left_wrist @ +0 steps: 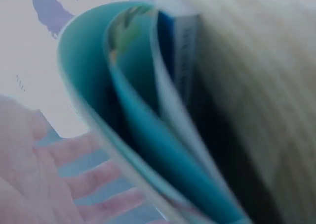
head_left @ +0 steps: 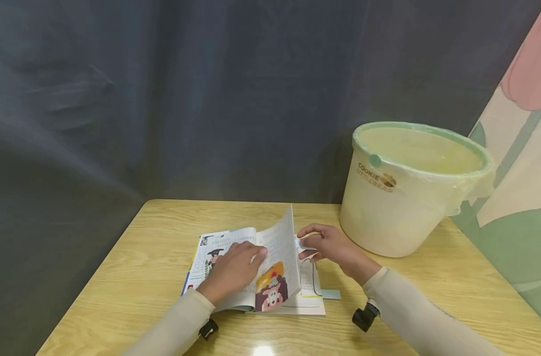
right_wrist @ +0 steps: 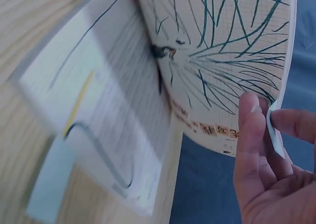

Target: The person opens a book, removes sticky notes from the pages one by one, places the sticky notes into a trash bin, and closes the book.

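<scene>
An illustrated book [head_left: 228,238] lies open on the table, with several of its pages [head_left: 277,242] standing up at a slant. My left hand [head_left: 237,269] rests on the left-hand page, fingers extended and the thumb near the spine. In the left wrist view the page edges [left_wrist: 133,95] curl up beside its fingers. My right hand [head_left: 335,247] is at the outer edge of the raised pages. There it pinches a pale blue paper strip [right_wrist: 276,135] between thumb and fingers. A second pale blue strip [head_left: 331,294] sticks out from the lower right page, which bears dark pen lines and a yellow mark.
Behind the right hand stands a large cream bucket [head_left: 386,212] with a green rim, at the table's back right. A dark curtain [head_left: 252,99] hangs behind the wooden table [head_left: 132,277]. A wall with painted shapes [head_left: 519,168] is on the right.
</scene>
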The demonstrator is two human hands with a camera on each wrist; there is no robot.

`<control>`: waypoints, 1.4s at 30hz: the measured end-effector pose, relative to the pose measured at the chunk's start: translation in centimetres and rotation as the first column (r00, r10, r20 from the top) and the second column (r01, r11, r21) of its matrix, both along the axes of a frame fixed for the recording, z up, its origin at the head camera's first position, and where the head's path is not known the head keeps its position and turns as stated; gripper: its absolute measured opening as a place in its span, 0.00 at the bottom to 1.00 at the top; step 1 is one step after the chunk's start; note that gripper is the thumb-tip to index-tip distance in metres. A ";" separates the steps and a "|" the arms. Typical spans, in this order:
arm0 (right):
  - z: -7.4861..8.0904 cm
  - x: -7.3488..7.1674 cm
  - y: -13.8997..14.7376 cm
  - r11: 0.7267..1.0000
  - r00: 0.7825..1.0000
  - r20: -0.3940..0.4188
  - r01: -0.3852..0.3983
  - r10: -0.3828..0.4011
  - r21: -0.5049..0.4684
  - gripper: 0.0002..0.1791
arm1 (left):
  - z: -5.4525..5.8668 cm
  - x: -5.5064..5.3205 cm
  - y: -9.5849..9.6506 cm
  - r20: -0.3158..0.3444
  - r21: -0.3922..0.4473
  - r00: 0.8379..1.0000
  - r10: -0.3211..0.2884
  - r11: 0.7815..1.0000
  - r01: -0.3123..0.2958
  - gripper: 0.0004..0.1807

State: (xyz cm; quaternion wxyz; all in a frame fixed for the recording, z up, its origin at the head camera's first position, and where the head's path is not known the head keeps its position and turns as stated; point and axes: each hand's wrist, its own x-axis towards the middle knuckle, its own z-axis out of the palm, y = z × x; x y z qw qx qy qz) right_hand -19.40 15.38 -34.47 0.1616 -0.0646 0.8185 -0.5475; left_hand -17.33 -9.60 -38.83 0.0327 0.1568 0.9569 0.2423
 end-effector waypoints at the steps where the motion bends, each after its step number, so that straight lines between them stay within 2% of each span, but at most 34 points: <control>1: 0.1 -0.1 -0.4 1.000 1.000 -0.002 -0.003 0.003 -0.004 0.17 | 0.3 -0.1 -0.1 0.023 0.034 0.999 0.034 0.999 -0.035 0.31; 4: 0.4 -0.2 -1.6 1.000 1.000 -0.010 -0.002 0.002 -0.004 0.17 | 1.3 -0.5 -0.4 0.128 0.153 0.987 0.097 0.981 -0.116 0.41; 7: 0.7 -0.4 -2.8 1.000 1.000 -0.012 0.008 -0.008 -0.013 0.15 | 2.0 -0.8 -0.6 0.241 0.273 0.966 0.090 0.949 -0.156 0.47; 9: 0.8 -0.5 -3.5 1.000 1.000 -0.011 -0.004 0.004 -0.027 0.15 | 2.3 -0.9 -0.6 0.305 0.323 0.949 0.078 0.929 -0.180 0.49; 12: 0.9 -0.6 -4.5 0.998 0.999 -0.010 -0.038 0.038 -0.048 0.15 | 2.5 -1.1 -0.5 0.365 0.367 0.929 0.054 0.909 -0.197 0.50; 16: 1.0 -0.5 -6.1 0.995 0.996 -0.016 -0.086 0.085 -0.057 0.15 | 2.5 -1.3 -0.5 0.397 0.401 0.918 0.029 0.894 -0.201 0.46; 23: 0.9 -0.3 -7.3 0.997 0.997 -0.029 -0.070 0.069 -0.042 0.11 | 2.3 -1.4 -0.7 0.375 0.435 0.927 0.012 0.880 -0.188 0.33; 27: 0.8 -0.2 -7.2 0.997 0.997 -0.046 -0.071 0.069 -0.042 0.11 | 2.2 -1.3 -0.9 0.363 0.439 0.932 0.007 0.881 -0.178 0.30; 30: 0.7 -0.1 -7.0 0.997 0.996 -0.058 -0.073 0.070 -0.039 0.12 | 2.1 -1.2 -1.1 0.330 0.431 0.944 0.015 0.887 -0.165 0.26; 33: 0.5 -0.1 -6.7 0.998 0.996 -0.071 -0.064 0.062 -0.027 0.12 | 2.0 -1.2 -1.4 0.303 0.433 0.952 0.045 0.883 -0.180 0.24; 35: 0.5 -0.1 -6.4 0.998 0.996 -0.078 -0.051 0.049 -0.025 0.12 | 2.1 -1.1 -1.6 0.281 0.453 0.957 0.076 0.868 -0.203 0.26; 39: 0.4 -0.1 -5.7 1.000 0.997 -0.079 -0.009 0.008 -0.018 0.11 | 2.3 -1.2 -2.4 0.251 0.497 0.954 0.166 0.823 -0.274 0.41; 42: 0.1 -0.1 -5.2 1.000 0.997 -0.073 0.017 -0.018 -0.019 0.12 | 2.2 -1.4 -3.1 0.217 0.496 0.953 0.210 0.817 -0.293 0.48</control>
